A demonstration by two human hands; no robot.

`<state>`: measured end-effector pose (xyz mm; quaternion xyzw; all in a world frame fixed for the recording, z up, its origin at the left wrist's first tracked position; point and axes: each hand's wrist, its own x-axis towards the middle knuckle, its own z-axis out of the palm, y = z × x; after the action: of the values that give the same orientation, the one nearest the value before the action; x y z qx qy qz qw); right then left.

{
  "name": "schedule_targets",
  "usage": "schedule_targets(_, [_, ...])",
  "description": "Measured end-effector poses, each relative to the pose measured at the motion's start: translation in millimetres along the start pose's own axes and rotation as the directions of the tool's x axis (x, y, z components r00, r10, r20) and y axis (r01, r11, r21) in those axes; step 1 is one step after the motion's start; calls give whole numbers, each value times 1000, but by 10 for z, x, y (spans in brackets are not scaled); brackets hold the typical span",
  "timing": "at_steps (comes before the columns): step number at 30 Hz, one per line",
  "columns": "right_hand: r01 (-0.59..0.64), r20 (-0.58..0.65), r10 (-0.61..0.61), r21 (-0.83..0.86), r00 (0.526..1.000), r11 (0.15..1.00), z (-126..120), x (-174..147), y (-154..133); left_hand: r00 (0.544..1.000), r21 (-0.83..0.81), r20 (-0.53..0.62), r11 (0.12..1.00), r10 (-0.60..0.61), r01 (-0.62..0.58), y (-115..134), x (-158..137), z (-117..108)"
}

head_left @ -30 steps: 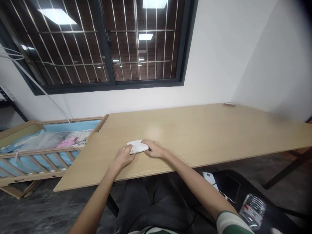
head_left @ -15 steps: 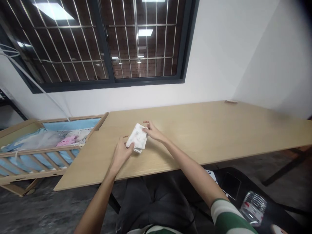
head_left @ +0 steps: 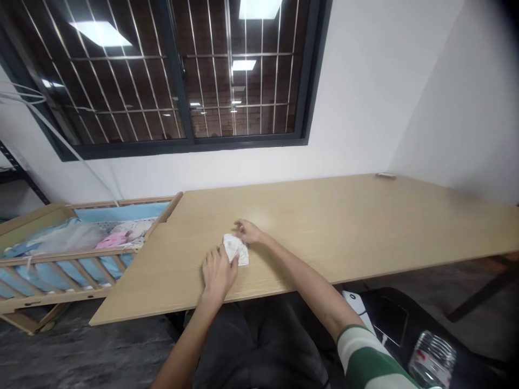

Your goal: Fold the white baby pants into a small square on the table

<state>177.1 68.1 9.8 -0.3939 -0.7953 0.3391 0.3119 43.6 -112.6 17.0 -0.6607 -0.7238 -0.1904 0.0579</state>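
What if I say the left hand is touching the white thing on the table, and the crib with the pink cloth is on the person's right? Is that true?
Not quite: the crib with the pink cloth is on the person's left, as the head view shows. The left hand is indeed touching the white thing on the table.

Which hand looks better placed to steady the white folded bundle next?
Probably the left hand: it lies against the near left side of the white folded bundle; the right hand is by the far right side, its contact unclear.
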Motion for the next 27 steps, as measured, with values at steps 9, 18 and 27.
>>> schedule_targets(9, [430, 535, -299, -136, 790, 892, 151, -609, -624, 987, 70, 43, 985, 155, -158, 191, -396, 232])
schedule_targets(18, [308, 428, -219, -149, 877, 940, 110, -483, -260, 986, -41, 102, 991, 129, -125, 135, -359, 178])
schedule_targets(27, [229, 346, -150, -198, 926, 953, -13, -108, 108, 987, -36, 103, 992, 121, -118, 109, -366, 197])
